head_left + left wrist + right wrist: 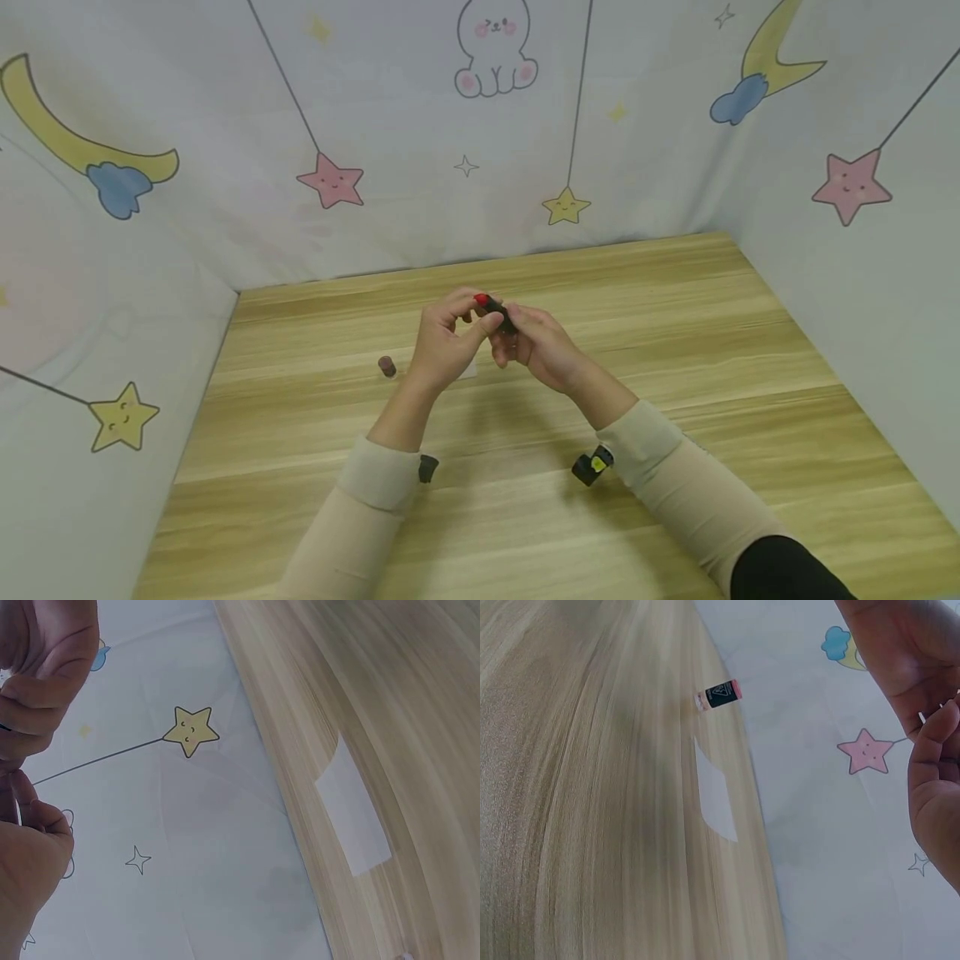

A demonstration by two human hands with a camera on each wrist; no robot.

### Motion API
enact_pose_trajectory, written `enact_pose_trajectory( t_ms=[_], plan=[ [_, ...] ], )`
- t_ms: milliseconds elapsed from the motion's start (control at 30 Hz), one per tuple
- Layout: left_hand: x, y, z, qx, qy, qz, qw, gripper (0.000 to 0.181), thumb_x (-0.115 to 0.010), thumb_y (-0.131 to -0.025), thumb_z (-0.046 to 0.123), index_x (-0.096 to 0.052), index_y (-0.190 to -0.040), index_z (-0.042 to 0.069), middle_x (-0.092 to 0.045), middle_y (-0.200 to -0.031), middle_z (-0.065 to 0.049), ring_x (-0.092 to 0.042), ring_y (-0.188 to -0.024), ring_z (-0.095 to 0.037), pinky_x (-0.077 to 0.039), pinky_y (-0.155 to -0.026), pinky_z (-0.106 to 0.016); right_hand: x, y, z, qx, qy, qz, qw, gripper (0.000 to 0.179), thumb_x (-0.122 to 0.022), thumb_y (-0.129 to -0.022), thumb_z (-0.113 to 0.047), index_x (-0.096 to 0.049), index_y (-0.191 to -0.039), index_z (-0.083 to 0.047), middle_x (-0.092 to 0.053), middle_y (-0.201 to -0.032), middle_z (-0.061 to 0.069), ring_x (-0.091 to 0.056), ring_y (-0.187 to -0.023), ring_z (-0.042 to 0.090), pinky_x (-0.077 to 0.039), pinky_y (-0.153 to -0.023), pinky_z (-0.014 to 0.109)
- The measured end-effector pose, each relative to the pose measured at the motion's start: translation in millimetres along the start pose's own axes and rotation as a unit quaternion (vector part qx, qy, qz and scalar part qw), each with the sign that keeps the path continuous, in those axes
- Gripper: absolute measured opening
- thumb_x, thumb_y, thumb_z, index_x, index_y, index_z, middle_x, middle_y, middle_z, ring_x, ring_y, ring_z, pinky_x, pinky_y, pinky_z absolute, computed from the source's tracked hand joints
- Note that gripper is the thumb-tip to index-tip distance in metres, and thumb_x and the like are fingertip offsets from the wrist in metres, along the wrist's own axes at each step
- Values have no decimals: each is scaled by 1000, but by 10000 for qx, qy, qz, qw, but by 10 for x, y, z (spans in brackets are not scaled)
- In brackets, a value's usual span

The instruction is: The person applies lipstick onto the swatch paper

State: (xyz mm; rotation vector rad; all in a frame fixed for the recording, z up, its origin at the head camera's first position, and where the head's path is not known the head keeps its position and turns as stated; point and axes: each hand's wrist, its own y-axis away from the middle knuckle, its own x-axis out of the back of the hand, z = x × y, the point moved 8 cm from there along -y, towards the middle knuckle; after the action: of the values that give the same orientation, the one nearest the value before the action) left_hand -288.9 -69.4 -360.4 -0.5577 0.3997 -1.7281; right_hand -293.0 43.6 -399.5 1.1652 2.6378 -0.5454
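Observation:
Over the middle of the table, both hands hold a lipstick, its black tube [501, 318] tilted with the bare red tip [481, 299] at the upper left. The left hand [447, 340] pinches the tube near the red end, its thumb across it. At the lower end the right hand [546, 348] grips the tube with thumb and fingers. In the left wrist view, the right hand [49, 675] is above and the left hand [30, 870] below; the fingers hide most of the lipstick. The right wrist view has the right hand [939, 799] curled at the edge.
A small cylinder [387, 366] with a dark label [721, 694] lies on the wooden table [300, 433], left of the hands. White paper [716, 796] lies under the hands. Dark wrist devices [588, 468] hang below the cuffs. Printed cloth walls [420, 217] border the table.

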Motion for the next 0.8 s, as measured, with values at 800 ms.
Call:
enact_pose_trajectory(
  t_ms=[800],
  plan=[
    [567, 372, -964, 1898, -4716, -2007, 8374, 44, -75, -94, 28, -69, -127, 1, -64, -132, -18, -57, -125, -38, -43, -105, -54, 169, 31, 63, -56, -94, 433, 9990, 31, -48, -108, -37, -70, -105, -15, -58, -82, -1, -59, -66, 10, -51, -67, 24]
  ],
)
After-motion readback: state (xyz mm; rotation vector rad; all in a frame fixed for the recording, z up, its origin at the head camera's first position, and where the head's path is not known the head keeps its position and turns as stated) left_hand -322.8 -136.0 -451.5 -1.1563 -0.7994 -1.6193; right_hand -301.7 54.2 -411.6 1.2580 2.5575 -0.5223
